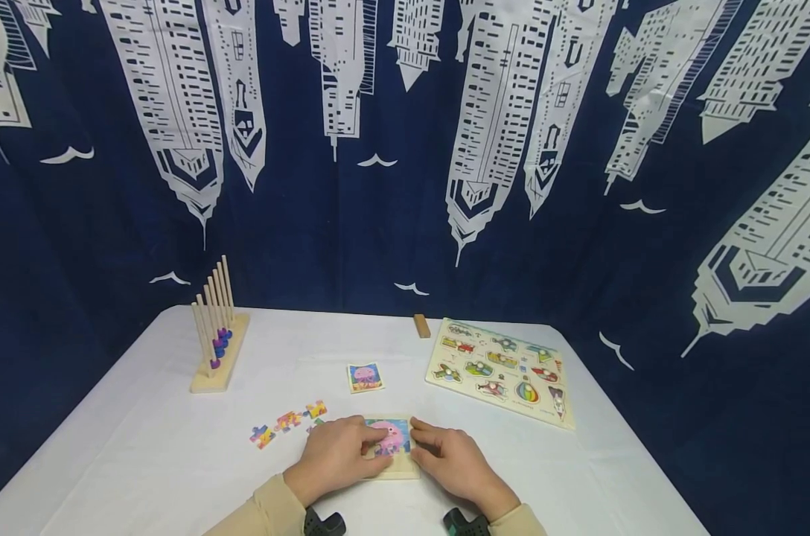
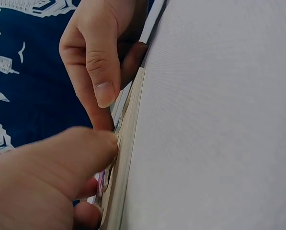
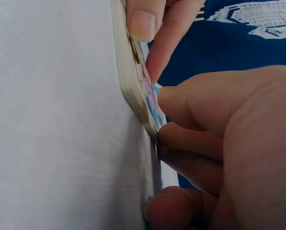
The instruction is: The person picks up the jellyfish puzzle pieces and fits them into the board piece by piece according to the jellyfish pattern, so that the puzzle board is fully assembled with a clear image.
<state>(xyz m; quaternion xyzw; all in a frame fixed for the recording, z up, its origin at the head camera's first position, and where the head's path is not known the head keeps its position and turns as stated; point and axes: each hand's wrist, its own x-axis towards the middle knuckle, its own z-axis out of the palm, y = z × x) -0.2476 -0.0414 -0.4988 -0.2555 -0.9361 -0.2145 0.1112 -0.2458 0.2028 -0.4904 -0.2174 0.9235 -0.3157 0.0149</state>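
Both forearms enter at the lower edge of the head view and converge, sleeved in tan; the left sleeve (image 1: 260, 508) and right sleeve (image 1: 520, 521) end near the wrists, leaving the hands bare. Left hand (image 1: 341, 450): back uppermost, turned inward; index finger (image 1: 376, 433) extended, thumb (image 1: 377, 465) reaching out below it, a gap between the two. Right hand (image 1: 460, 463): back uppermost, turned toward the left; index finger and thumb reach forward, tips apart. Right wrist view: its remaining fingers (image 3: 174, 208) are bent beneath. Hands close together, facing each other.
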